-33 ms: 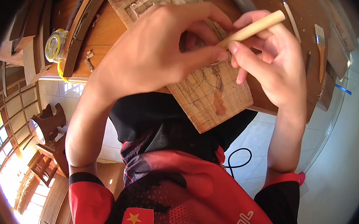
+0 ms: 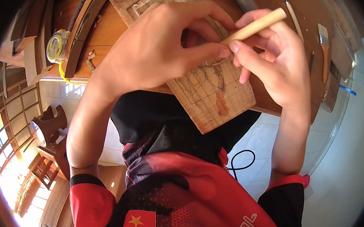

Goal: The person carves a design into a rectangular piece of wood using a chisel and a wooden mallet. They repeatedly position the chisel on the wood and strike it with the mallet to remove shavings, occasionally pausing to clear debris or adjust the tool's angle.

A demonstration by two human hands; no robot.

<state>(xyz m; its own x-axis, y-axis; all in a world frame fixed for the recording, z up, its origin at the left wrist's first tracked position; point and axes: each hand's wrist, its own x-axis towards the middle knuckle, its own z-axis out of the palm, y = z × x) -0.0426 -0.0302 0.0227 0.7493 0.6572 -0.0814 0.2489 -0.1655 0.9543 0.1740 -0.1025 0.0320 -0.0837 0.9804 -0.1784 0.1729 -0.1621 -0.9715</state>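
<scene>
A carving tool with a pale, round wooden handle (image 2: pixel 259 26) slants up to the right above the board; its working end is hidden among my fingers. My right hand (image 2: pixel 278 63) is closed round the handle, thumb along its lower part. At the handle's lower end, the fingers and thumb of my left hand (image 2: pixel 152 48) curl together on the tool. Beneath both hands lies a wooden board (image 2: pixel 234 94) with drawn or cut lines and a dark stain. Its far part carries a carved rectangular recess (image 2: pixel 145 3), partly covered by my left hand.
The board's near corner juts past the brown table's (image 2: pixel 271 98) front edge. To the right lie a flat brush (image 2: pixel 324 51) and a thin pale-handled tool (image 2: pixel 295 18). On the left are a clear tape measure (image 2: pixel 56 45), curved wood strips (image 2: pixel 80 30) and wood shavings (image 2: pixel 91 60).
The tool's handle and my right fingers have shifted slightly up and left. The board has moved barely to the left. Both hands keep their grip.
</scene>
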